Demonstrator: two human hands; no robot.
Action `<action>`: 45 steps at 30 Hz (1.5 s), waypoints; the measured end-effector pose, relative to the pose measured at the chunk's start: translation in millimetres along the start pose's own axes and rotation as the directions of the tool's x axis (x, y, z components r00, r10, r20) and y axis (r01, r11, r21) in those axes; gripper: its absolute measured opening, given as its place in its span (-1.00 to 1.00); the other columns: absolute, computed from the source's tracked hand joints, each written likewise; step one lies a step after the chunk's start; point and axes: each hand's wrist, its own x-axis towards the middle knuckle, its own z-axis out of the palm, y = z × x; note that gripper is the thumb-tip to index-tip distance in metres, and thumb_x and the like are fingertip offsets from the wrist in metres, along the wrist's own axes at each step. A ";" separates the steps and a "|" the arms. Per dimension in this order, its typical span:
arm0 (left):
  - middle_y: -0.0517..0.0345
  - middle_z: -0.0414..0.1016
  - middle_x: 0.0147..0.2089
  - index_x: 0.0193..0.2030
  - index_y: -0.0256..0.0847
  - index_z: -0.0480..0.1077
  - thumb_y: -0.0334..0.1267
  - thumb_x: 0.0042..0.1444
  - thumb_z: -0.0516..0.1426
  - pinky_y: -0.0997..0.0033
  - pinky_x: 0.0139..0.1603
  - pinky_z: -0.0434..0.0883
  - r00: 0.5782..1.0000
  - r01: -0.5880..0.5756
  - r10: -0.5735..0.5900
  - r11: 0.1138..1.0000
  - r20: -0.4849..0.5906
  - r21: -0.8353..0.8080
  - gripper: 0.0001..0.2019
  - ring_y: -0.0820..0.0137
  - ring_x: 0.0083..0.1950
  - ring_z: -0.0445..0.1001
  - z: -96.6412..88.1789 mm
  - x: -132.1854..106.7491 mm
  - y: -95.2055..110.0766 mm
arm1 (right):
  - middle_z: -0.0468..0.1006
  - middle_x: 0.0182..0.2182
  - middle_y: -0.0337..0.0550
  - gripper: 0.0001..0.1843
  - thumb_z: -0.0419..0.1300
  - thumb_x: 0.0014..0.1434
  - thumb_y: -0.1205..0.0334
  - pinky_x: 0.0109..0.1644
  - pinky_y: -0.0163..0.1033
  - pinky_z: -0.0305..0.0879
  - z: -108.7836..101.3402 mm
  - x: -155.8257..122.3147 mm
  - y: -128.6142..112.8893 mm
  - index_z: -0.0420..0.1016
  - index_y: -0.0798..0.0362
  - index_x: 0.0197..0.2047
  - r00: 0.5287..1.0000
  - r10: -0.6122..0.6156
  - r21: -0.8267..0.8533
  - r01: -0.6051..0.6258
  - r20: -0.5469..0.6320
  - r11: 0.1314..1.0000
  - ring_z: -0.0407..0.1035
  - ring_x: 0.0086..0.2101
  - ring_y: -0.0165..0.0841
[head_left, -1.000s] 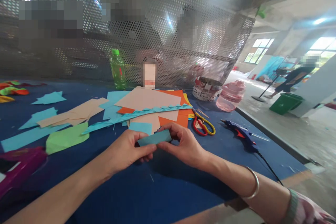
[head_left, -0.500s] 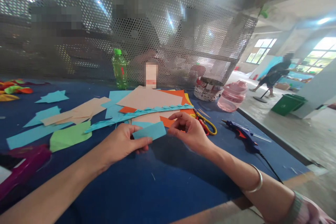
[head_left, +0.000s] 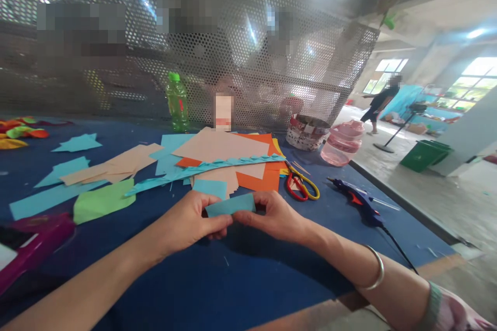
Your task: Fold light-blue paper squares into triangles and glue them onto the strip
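Paper strip [head_left: 231, 205], small and blue, is spanning the gap between the left hand [head_left: 199, 219] and the right hand [head_left: 278, 219] at the centre of the frame, over the dark blue surface [head_left: 186, 289]. Each grip is closing on it, the left pinching its left end and the right its right end, thumbs nearly meeting at the lower edge. Just beyond, a pleated blue band [head_left: 217, 165] is lying across beige sheets [head_left: 221, 144] and orange sheets [head_left: 256, 182]. Scissors [head_left: 298, 192] with red and yellow handles are lying right of centre, near a blue glue gun [head_left: 360, 202]. A green bottle [head_left: 176, 106] is standing upright left of upper centre, and a person [head_left: 382, 99] is walking at the upper right.
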 end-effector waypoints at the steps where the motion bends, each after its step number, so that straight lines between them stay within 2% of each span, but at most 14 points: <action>1: 0.21 0.54 -0.53 -0.37 -0.24 0.52 -0.05 -0.13 0.31 0.49 -0.46 0.34 1.000 0.001 -0.001 1.000 0.000 0.004 -0.71 0.44 -0.49 0.44 -0.4 0.2 0.3 | 0.28 -0.55 -0.31 -0.57 0.23 0.17 -0.09 -0.42 -0.35 0.06 -0.4 0.0 0.0 0.45 0.15 -0.46 1.000 -0.012 -0.016 0.012 -0.014 1.000 0.10 -0.48 -0.49; 6: 0.20 0.51 -0.57 -0.48 -0.22 0.49 0.04 -0.11 0.28 0.45 -0.46 0.35 1.000 -0.016 0.017 0.999 -0.023 0.049 -0.68 0.43 -0.52 0.41 -6.4 -0.2 3.5 | 0.25 -0.57 -0.33 -0.55 0.23 0.17 -0.08 -0.44 -0.36 0.04 -5.5 2.5 1.2 0.40 0.14 -0.51 0.996 -0.060 -0.031 0.059 -0.061 0.998 0.07 -0.49 -0.50; 10: 0.19 0.49 -0.56 -0.55 -0.20 0.47 0.05 -0.14 0.28 0.42 -0.43 0.36 0.998 -0.031 0.033 0.998 -0.054 0.047 -0.67 0.41 -0.50 0.41 -10.4 -0.1 6.5 | 0.39 -0.55 -0.27 -0.60 0.24 0.18 -0.05 -0.39 -0.33 0.14 -9.4 4.9 3.0 0.47 0.14 -0.45 0.994 -0.080 -0.001 0.081 -0.078 0.997 0.19 -0.48 -0.45; 15: 0.19 0.47 -0.58 -0.54 -0.19 0.45 0.09 -0.18 0.28 0.40 -0.43 0.34 0.998 -0.017 0.022 0.996 -0.059 0.085 -0.65 0.39 -0.51 0.40 -12.3 0.7 3.7 | 0.40 -0.54 -0.27 -0.62 0.24 0.17 -0.05 -0.39 -0.32 0.15 -8.5 5.7 3.1 0.51 0.13 -0.42 0.994 -0.070 -0.011 0.070 -0.084 0.998 0.20 -0.49 -0.44; 18: 0.19 0.48 -0.56 -0.52 -0.18 0.43 0.07 -0.14 0.25 0.39 -0.45 0.30 0.996 0.001 0.015 0.983 -0.088 0.184 -0.67 0.37 -0.52 0.39 -13.9 1.1 1.4 | 0.36 -0.56 -0.29 -0.61 0.24 0.17 -0.05 -0.41 -0.32 0.12 -8.8 5.8 2.0 0.50 0.14 -0.44 0.994 -0.071 -0.038 0.069 -0.080 0.997 0.18 -0.50 -0.46; 24: 0.19 0.47 -0.58 -0.55 -0.16 0.39 -0.03 -0.04 0.15 0.39 -0.45 0.24 0.987 -0.024 0.079 0.936 -0.142 0.352 -0.75 0.34 -0.51 0.40 -17.4 2.2 4.0 | 0.39 -0.56 -0.28 -0.63 0.23 0.18 0.00 -0.39 -0.32 0.12 -12.5 6.3 0.3 0.38 0.10 -0.50 0.988 -0.095 -0.034 0.091 -0.119 0.995 0.18 -0.49 -0.46; 31: 0.23 0.43 -0.58 -0.54 -0.15 0.37 0.04 -0.03 0.18 0.42 -0.48 0.20 0.974 -0.039 0.105 0.950 -0.200 0.310 -0.70 0.39 -0.54 0.32 -20.7 5.8 -4.4 | 0.43 -0.56 -0.28 -0.62 0.21 0.19 -0.01 -0.38 -0.32 0.14 -14.7 9.1 5.6 0.36 0.08 -0.51 0.984 -0.100 -0.045 0.095 -0.150 0.995 0.22 -0.50 -0.45; 36: 0.23 0.39 -0.60 -0.54 -0.15 0.37 0.02 0.05 0.14 0.41 -0.47 0.21 0.957 -0.069 0.169 0.921 -0.234 0.383 -0.69 0.40 -0.56 0.29 -27.0 5.9 -5.7 | 0.39 -0.58 -0.29 -0.61 0.20 0.18 -0.04 -0.42 -0.33 0.07 -19.7 12.3 7.7 0.36 0.08 -0.50 0.979 -0.078 -0.054 0.069 -0.189 0.996 0.17 -0.52 -0.47; 39: 0.21 0.44 -0.53 -0.48 -0.16 0.40 0.06 0.04 0.15 0.41 -0.43 0.28 0.934 -0.111 0.206 0.943 -0.292 0.312 -0.68 0.39 -0.52 0.35 -28.1 4.4 -1.0 | 0.37 -0.58 -0.30 -0.61 0.19 0.17 -0.06 -0.45 -0.35 0.05 -20.4 13.5 9.6 0.37 0.08 -0.49 0.978 -0.083 -0.021 0.080 -0.193 0.997 0.14 -0.53 -0.48; 42: 0.14 0.52 -0.38 -0.38 -0.17 0.46 0.20 0.00 0.19 0.40 -0.34 0.39 0.922 -0.152 0.181 0.982 -0.343 0.110 -0.58 0.34 -0.37 0.44 -26.8 2.0 5.0 | 0.34 -0.58 -0.31 -0.60 0.19 0.17 -0.08 -0.44 -0.35 0.06 -17.7 12.9 10.4 0.35 0.08 -0.49 0.978 -0.078 -0.015 0.077 -0.194 0.997 0.12 -0.52 -0.48; 43: 0.12 0.54 -0.34 -0.34 -0.17 0.48 0.23 -0.02 0.21 0.39 -0.30 0.42 0.932 -0.164 0.167 0.986 -0.322 0.037 -0.55 0.31 -0.30 0.47 -26.2 1.1 6.3 | 0.33 -0.58 -0.31 -0.59 0.19 0.17 -0.08 -0.43 -0.34 0.06 -16.3 12.1 10.0 0.34 0.08 -0.49 0.979 -0.077 -0.021 0.075 -0.191 0.997 0.12 -0.51 -0.47; 45: 0.08 0.58 -0.26 -0.25 -0.18 0.54 0.27 -0.02 0.22 0.39 -0.21 0.45 0.966 -0.174 0.150 0.980 -0.213 -0.097 -0.50 0.27 -0.18 0.48 -25.2 -0.4 7.1 | 0.31 -0.57 -0.32 -0.60 0.19 0.17 -0.07 -0.42 -0.34 0.07 -13.3 10.1 8.0 0.33 0.08 -0.49 0.980 -0.083 -0.038 0.078 -0.183 0.996 0.13 -0.50 -0.47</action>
